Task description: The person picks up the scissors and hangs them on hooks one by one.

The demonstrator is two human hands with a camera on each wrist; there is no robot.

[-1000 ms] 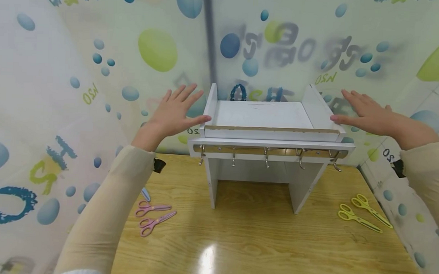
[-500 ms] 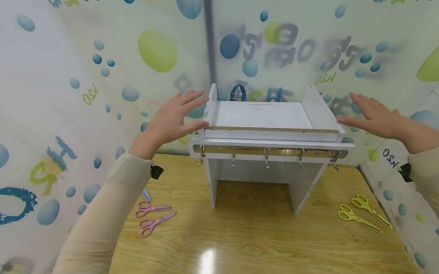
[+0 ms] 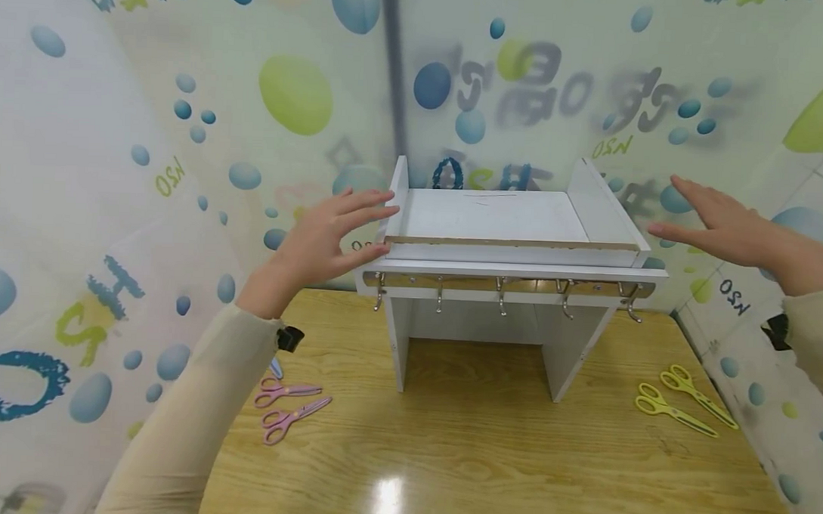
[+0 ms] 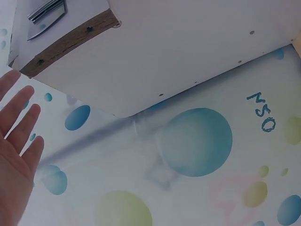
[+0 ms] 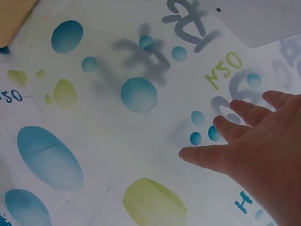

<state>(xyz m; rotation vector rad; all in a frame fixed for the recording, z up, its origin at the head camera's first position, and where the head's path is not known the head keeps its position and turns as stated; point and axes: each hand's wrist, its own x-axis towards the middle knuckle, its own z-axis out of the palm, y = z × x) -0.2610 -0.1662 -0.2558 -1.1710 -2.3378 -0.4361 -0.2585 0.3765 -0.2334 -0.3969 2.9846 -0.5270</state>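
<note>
A white shelf unit [image 3: 495, 214] with a row of metal hooks [image 3: 501, 296] along its front stands on the wooden table. My left hand [image 3: 324, 231], fingers spread and straight, is at the unit's left side panel; its fingertips overlap that panel's edge in the head view. In the left wrist view the left hand [image 4: 16, 146] shows beside the white panel [image 4: 164, 52], its fingers extended. To the right of the unit my right hand [image 3: 726, 226] hovers in the air, apart from the right panel, with straight fingers and nothing held. The right wrist view shows the right hand [image 5: 258, 146] spread.
On the left of the table [image 3: 445, 455] lie two pairs of pink scissors [image 3: 286, 411] and a blue item [image 3: 275, 368], partly hidden by the sleeve. Two pairs of yellow scissors [image 3: 678, 410] lie at the right. Patterned sheeting [image 3: 295, 94] surrounds the table at the back and sides.
My right hand has moved right, away from the unit's right panel. The left hand has lowered slightly and turned, its fingers now pointing toward the left panel. The shelf unit and scissors stay put.
</note>
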